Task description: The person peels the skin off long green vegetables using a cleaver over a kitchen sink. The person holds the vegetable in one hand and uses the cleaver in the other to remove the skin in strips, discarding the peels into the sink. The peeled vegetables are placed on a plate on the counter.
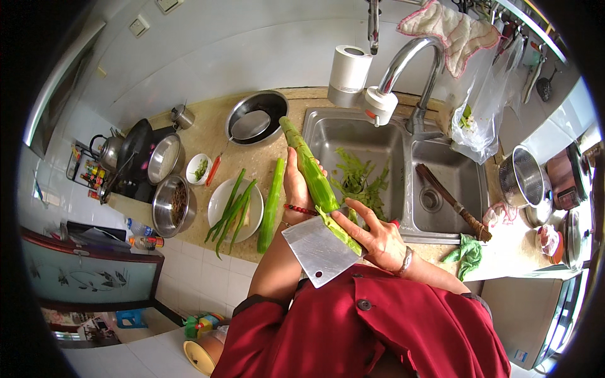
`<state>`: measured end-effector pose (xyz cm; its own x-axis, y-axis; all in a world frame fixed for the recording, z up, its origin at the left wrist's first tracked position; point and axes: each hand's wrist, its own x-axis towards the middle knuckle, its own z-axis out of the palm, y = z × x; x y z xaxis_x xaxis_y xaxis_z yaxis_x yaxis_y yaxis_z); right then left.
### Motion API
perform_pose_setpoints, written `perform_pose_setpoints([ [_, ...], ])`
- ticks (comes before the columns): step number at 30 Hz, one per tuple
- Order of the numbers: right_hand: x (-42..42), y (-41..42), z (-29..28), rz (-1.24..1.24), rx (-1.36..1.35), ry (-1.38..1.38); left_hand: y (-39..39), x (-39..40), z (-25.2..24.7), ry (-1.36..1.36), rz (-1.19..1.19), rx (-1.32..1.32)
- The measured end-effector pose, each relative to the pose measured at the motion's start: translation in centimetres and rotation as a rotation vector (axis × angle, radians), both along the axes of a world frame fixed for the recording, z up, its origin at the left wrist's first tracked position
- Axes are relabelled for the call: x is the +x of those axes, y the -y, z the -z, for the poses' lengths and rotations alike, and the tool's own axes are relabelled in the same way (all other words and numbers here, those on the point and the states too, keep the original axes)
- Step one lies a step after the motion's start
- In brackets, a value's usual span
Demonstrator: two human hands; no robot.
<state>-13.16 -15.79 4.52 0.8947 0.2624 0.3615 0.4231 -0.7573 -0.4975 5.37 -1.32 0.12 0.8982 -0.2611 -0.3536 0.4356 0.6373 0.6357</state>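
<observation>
My left hand [297,182] grips a thick green celtuce stem [312,172], which slants from upper left down towards my chest. Its upper end still shows ringed skin, while the lower part is bright and smooth. In my right hand [380,238] is a cleaver, its broad metal blade [314,257] lying just below the stem's lower end. A strip of peel [344,235] rests along the blade's edge, near my right fingertips. Leafy green peelings [361,184] lie in the left sink basin [324,125]. A second celtuce stem [271,208] lies on the counter, left of my left forearm.
A white plate [220,193] bears scallions [235,210]. Steel bowls [157,215], a small white bowl [191,166] and a basin with a strainer [250,125] stand leftward. The faucet [418,47] arches over the sink. A bundled brush [449,201] lies in the right basin; a green cloth [468,255] overhangs the edge.
</observation>
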Motion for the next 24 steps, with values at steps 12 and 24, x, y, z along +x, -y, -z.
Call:
perform_pose_setpoints([
  [12,1.8,-0.4,0.5,0.167,-0.02,-0.011,0.8,-2.4,-0.9,-0.064,0.015,0.067],
  [24,0.9,0.2,0.4,0.109,-0.059,-0.045,0.5,-1.3,-0.4,0.004,0.029,0.028],
])
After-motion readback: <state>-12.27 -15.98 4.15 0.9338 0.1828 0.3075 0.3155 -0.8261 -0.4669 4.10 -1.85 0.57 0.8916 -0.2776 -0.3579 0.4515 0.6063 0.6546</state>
